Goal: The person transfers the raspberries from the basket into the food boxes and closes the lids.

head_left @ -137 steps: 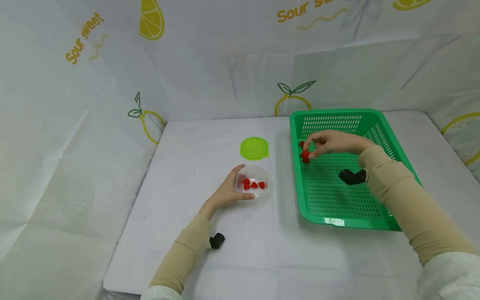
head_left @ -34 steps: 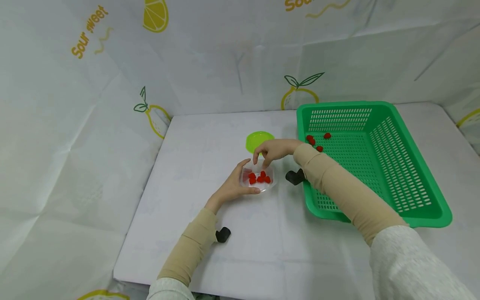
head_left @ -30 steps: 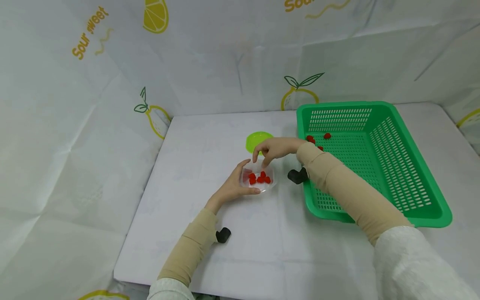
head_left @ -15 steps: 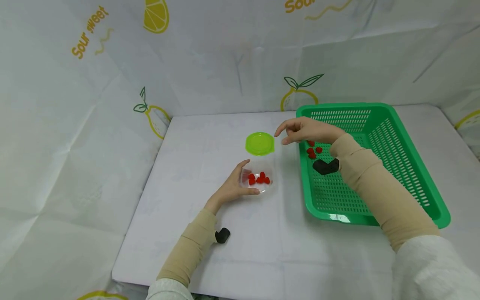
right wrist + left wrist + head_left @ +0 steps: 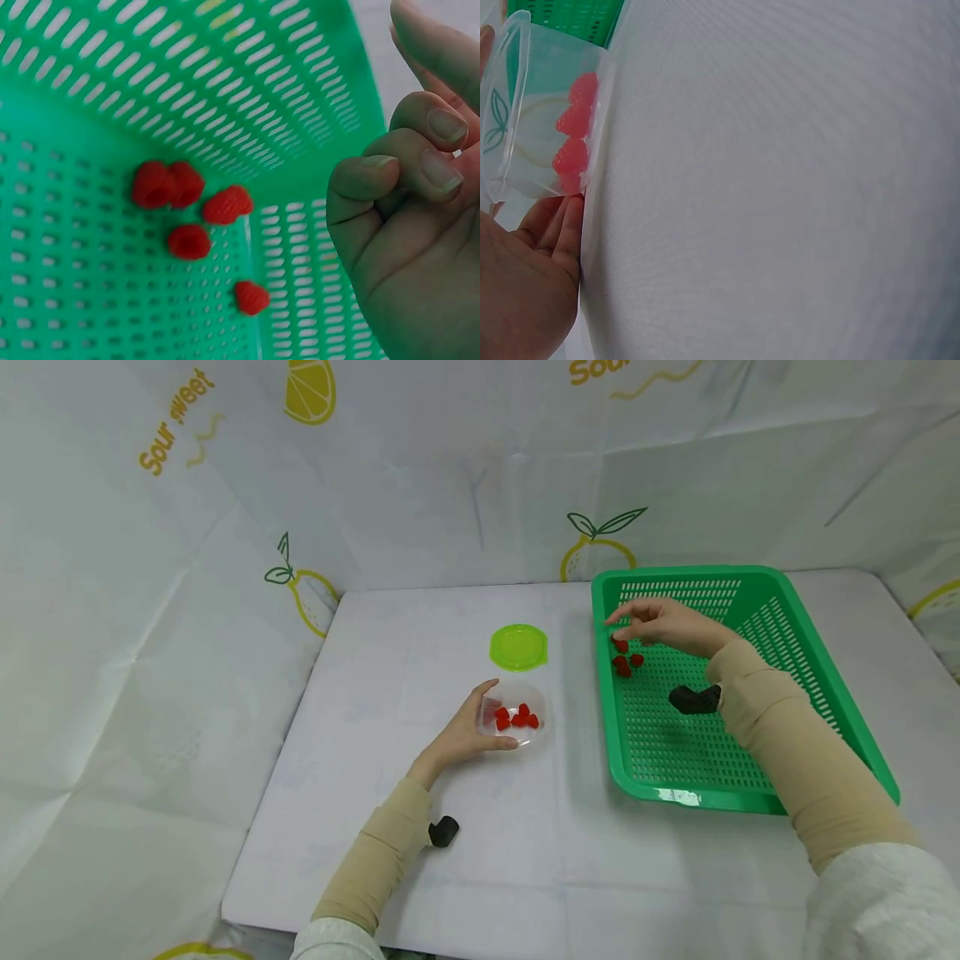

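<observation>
Clock directions are read on the head view, centred on the cup, with 12 toward the backdrop. Nearest, grey cuffs [image 5: 335,939] and tan sleeves [image 5: 375,860] enter at 7 and 4 o'clock, each with a black wrist mount [image 5: 444,832]. The white table [image 5: 480,877] extends beneath. The left hand [image 5: 459,737], at 9 o'clock, curls round the clear cup [image 5: 517,693], with the thumb on its near side and a finger on its far side; the cup stands upright. Red raspberries in the cup [image 5: 518,720] lie on its floor. At 3 o'clock is the green basket [image 5: 690,760], its perforated walls raised; one wall stands between the cup and the raspberries in the basket [image 5: 154,184], which are gathered at 2 o'clock. The right forearm crosses above the basket and hides part of its near rim. The right hand [image 5: 671,625], also at 2 o'clock, is just above the raspberries, partly covering them; thumb and index finger are parted, the other fingers loosely bent, with nothing visible in its hold. At 12 o'clock, just beyond the cup, lies the lime-green lid [image 5: 519,647], flat and apart from it. Farthest, the white backdrop [image 5: 450,510] bears a printed lemon [image 5: 597,556] at 1 o'clock and a lemon slice [image 5: 310,392] at 11.
</observation>
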The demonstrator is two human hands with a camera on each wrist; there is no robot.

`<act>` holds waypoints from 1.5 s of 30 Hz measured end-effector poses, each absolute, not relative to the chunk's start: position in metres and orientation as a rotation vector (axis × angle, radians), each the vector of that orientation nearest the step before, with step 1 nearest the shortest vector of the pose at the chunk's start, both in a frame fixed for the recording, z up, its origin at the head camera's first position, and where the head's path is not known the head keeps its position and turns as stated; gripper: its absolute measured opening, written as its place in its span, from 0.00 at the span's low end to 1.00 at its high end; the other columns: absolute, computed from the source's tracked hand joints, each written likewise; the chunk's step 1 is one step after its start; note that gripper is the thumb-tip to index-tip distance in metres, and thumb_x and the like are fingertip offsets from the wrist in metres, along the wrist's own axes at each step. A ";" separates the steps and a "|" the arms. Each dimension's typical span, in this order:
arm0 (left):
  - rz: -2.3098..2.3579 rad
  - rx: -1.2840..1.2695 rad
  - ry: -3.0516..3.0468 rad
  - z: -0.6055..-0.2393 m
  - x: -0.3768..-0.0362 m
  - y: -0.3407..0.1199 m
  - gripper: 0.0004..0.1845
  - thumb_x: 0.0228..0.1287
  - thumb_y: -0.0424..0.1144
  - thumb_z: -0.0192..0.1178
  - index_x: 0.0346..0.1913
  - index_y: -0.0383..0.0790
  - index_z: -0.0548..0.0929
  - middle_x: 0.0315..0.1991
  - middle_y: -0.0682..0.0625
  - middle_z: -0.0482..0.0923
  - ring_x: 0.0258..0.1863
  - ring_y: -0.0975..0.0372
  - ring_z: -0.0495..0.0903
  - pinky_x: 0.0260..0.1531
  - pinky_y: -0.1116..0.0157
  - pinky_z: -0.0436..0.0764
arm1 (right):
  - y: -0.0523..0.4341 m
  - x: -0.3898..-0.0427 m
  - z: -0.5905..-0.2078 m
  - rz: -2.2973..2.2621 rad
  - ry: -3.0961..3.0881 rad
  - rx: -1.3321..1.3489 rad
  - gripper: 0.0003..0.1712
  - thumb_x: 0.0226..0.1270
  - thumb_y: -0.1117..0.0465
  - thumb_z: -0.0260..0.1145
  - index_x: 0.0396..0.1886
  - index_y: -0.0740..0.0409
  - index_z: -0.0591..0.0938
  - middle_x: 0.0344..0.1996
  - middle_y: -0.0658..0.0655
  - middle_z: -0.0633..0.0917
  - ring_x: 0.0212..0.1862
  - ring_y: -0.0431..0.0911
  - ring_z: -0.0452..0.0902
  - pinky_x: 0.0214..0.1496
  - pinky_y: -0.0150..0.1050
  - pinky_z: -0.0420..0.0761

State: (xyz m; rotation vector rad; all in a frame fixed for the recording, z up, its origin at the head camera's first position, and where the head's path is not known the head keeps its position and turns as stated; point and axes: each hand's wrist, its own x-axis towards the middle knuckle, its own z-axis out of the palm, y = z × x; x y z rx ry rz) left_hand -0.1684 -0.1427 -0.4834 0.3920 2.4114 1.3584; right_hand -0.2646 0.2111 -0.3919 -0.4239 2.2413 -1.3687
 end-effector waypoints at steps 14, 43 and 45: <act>1.363 0.402 2.418 -0.485 -0.168 -0.144 0.55 0.43 0.51 0.74 0.71 0.59 0.49 0.69 0.49 0.59 0.72 0.55 0.53 0.70 0.48 0.56 | 0.237 -0.265 -0.424 -1.240 2.342 -0.238 0.28 0.64 0.50 0.63 0.60 0.58 0.72 0.33 0.52 0.71 0.37 0.45 0.64 0.38 0.39 0.71; 1.349 0.382 2.400 -0.477 -0.165 -0.142 0.54 0.45 0.48 0.73 0.72 0.54 0.48 0.67 0.47 0.62 0.70 0.54 0.56 0.70 0.49 0.56 | 0.241 -0.268 -0.454 -0.962 2.408 -0.265 0.27 0.62 0.49 0.64 0.55 0.61 0.72 0.43 0.60 0.80 0.42 0.46 0.73 0.41 0.37 0.74; 1.357 0.389 2.411 -0.484 -0.167 -0.143 0.54 0.44 0.50 0.73 0.72 0.56 0.49 0.66 0.49 0.63 0.70 0.56 0.57 0.69 0.49 0.57 | 0.241 -0.267 -0.453 -0.955 2.411 -0.261 0.27 0.62 0.49 0.64 0.54 0.62 0.72 0.40 0.58 0.81 0.40 0.45 0.73 0.39 0.37 0.74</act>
